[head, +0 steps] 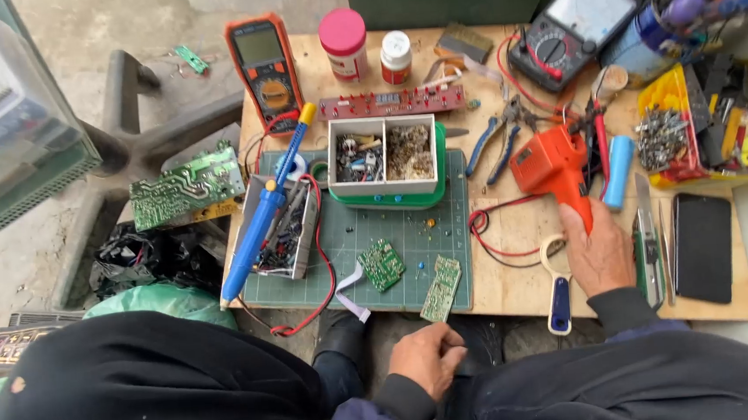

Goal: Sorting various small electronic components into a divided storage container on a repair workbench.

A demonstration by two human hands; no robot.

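Note:
My right hand (601,255) is wrapped around the handle of an orange pistol-shaped soldering gun (553,164) that lies on the wooden board (519,283). My left hand (428,355) rests on my knee below the board's front edge, fingers curled, holding nothing that I can see. Closest to it is a small green circuit board (442,288) on the edge of the green cutting mat (367,237). A second green circuit board (381,264) lies on the mat beside it.
A blue desoldering pump (265,213), a white parts box (383,155), two multimeters (265,61) (572,25), blue-handled pliers (496,136), a magnifier (558,289), a black phone (702,247) and a yellow tray of tools (719,124) crowd the board. A large circuit board (185,186) lies left.

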